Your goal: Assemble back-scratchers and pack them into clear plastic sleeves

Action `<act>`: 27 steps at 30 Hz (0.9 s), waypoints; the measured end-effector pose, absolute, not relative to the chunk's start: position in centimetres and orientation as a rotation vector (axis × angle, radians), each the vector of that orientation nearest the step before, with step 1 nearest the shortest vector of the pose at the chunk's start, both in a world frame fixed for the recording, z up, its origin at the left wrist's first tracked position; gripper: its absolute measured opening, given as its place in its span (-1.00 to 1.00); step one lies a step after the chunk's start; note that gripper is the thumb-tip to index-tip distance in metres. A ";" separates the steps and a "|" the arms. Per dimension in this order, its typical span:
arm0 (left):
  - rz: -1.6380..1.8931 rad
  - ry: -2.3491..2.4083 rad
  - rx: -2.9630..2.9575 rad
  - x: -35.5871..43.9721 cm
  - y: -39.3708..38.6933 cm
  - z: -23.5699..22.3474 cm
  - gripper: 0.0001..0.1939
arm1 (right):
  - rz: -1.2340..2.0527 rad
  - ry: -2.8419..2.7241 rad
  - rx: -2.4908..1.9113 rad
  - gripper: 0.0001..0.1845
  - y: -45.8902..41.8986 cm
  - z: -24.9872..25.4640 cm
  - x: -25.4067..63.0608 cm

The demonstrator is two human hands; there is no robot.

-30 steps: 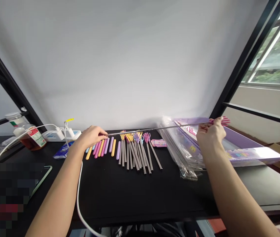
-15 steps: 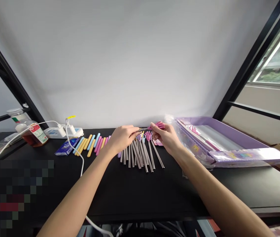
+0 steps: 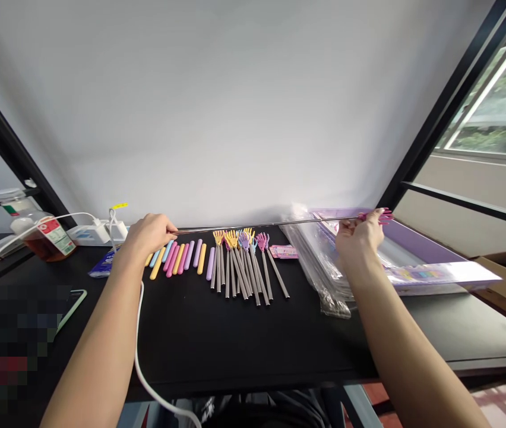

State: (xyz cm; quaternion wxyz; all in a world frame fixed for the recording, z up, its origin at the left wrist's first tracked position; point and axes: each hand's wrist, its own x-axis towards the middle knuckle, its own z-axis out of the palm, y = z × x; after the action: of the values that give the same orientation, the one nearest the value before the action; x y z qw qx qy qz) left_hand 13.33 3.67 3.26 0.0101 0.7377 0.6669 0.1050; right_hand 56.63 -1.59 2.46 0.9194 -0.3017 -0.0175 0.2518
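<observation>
A telescopic back scratcher [image 3: 262,225] is stretched out level between my hands, its thin metal rod drawn long. My left hand [image 3: 148,236] pinches the rod's left end. Near the pink claw head, my right hand [image 3: 360,233] is closed around the other end, with the claw's prongs showing past the fingers. Between and below my hands lies a group of back scratchers [image 3: 246,267] with yellow, purple, pink and blue claws and short metal shafts. Closer to my left hand, several coloured handle sleeves [image 3: 184,258] lie in a row on the black table.
A purple box [image 3: 431,244] and clear plastic bags [image 3: 319,267] sit at the right. Pink cards [image 3: 284,252] lie behind the scratchers. At the left are a bottle [image 3: 54,238], a power strip [image 3: 86,233], a blue packet [image 3: 101,264] and a white cable [image 3: 137,339].
My hands have moved far apart, left hand leftward and right hand rightward. The back scratcher's rod, short before, is now pulled out long between them.
</observation>
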 end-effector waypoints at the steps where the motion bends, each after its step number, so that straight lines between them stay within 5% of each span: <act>1: 0.338 2.071 2.319 13.2 3.6 3.3 -0.76 | 0.517 -0.052 -0.614 -0.60 -1.6 2.3 56.5; 6: 0.462 1.671 2.518 15.7 2.6 3.5 -0.71 | 0.625 -0.260 -0.675 -0.60 -1.4 1.4 53.3; 11: 0.749 1.200 2.900 23.0 0.6 2.6 -0.72 | 1.106 -1.011 -0.863 -0.49 -2.0 -0.6 46.9; 16: 0.839 1.090 3.034 25.7 -0.5 0.8 -0.71 | 1.116 -1.216 -0.887 -0.40 -2.8 -1.7 45.1; 27: 1.028 0.964 2.327 27.2 -2.5 0.7 -0.65 | 1.095 -1.239 -0.768 -0.42 -2.8 0.6 49.2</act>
State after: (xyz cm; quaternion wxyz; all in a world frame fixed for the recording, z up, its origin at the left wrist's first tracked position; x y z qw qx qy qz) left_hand 27.21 -2.49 0.68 0.2091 0.8364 0.3466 0.3696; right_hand 49.15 -2.77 0.61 0.6125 -0.3329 -0.5372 0.4749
